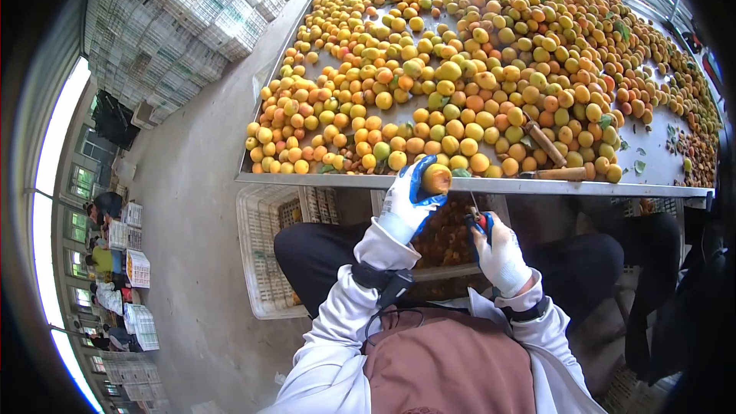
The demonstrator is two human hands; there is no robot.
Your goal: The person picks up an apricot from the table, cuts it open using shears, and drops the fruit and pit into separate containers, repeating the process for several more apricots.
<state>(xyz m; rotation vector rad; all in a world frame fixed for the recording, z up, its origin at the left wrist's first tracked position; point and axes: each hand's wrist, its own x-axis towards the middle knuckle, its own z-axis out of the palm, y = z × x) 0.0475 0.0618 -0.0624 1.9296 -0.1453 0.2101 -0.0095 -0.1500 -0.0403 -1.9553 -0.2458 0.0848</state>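
My left hand [405, 203], in a white glove with blue-coated fingers, is closed around an apricot [437, 179] just in front of the table edge. The fruit's face toward me looks browner than its sides. My right hand [502, 257], gloved the same way, grips a small knife [481, 222] with a reddish handle. Its thin blade points up toward the table edge, apart from the held apricot. Beyond both hands, a mass of yellow-orange apricots [468, 119] covers much of the metal table [337, 179].
Two wooden-handled tools [546, 146] lie at the table's near right. Below the table stand a white plastic crate [254, 276] and a crate holding brownish fruit pieces [446, 236], between my knees. Stacked crates [169, 31] rise at the left back. Several people [107, 261] sit far left.
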